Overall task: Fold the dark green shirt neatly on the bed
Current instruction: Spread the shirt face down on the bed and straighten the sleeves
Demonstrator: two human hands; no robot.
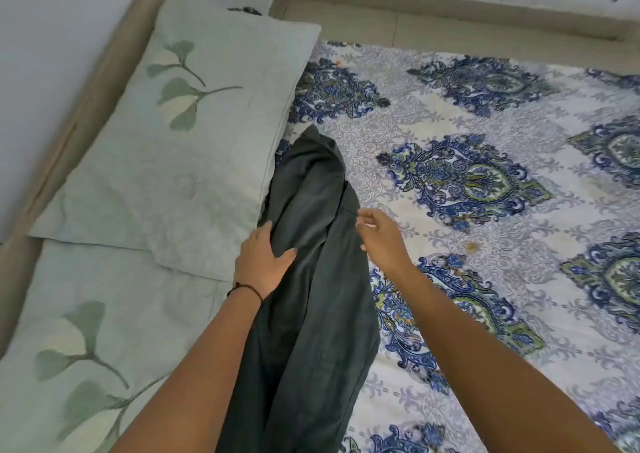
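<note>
The dark green shirt (311,279) lies bunched in a long crumpled strip on the bed, running from the bottom edge of the view up to the pillow's corner. My left hand (263,262) grips a fold of the shirt on its left side, thumb pressed into the cloth. Just off the shirt's right edge, my right hand (381,238) hovers with loosely curled fingers and nothing in it. The bed sheet (485,279) is white with blue and green ornaments.
Two pale green pillows with leaf prints lie on the left, one at the top (180,134) and one lower (86,348). A beige bed frame (69,123) runs along the wall. The patterned sheet stretches out to the right.
</note>
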